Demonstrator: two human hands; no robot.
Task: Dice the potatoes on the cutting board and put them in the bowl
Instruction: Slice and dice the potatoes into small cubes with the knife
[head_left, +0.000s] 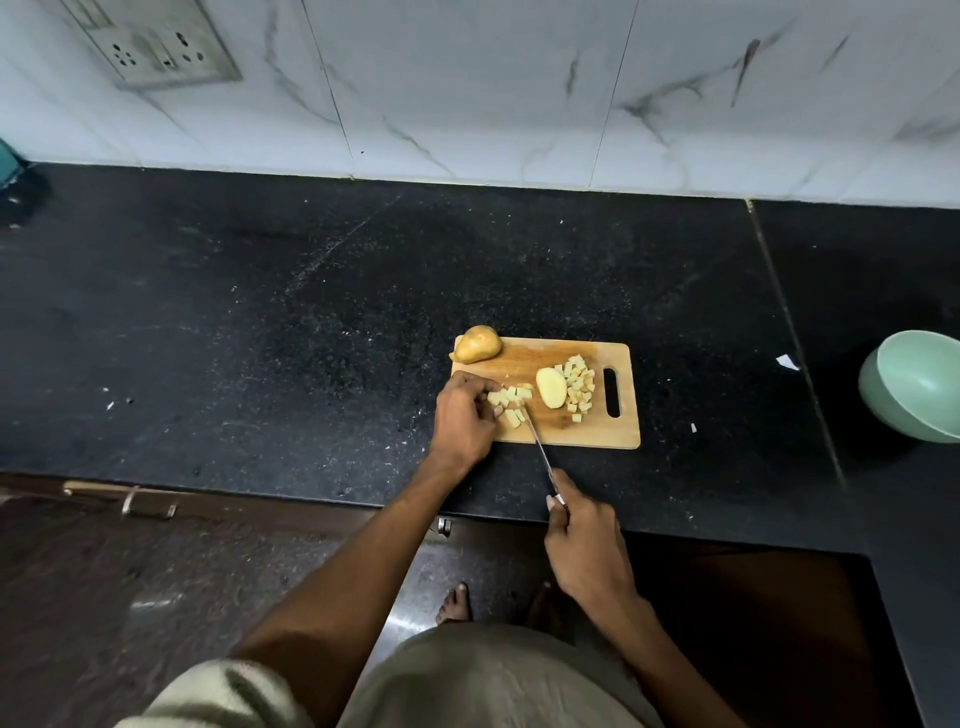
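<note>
Steadying potato strips (506, 397) under curled left grip (464, 421), right grip (584, 545) clamped on knife (537, 441) just beside.

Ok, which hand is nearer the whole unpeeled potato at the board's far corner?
The left. The left hand holds the potato pieces on the cutting board, just below the whole potato. The right hand grips the knife off the board's near edge.
</note>
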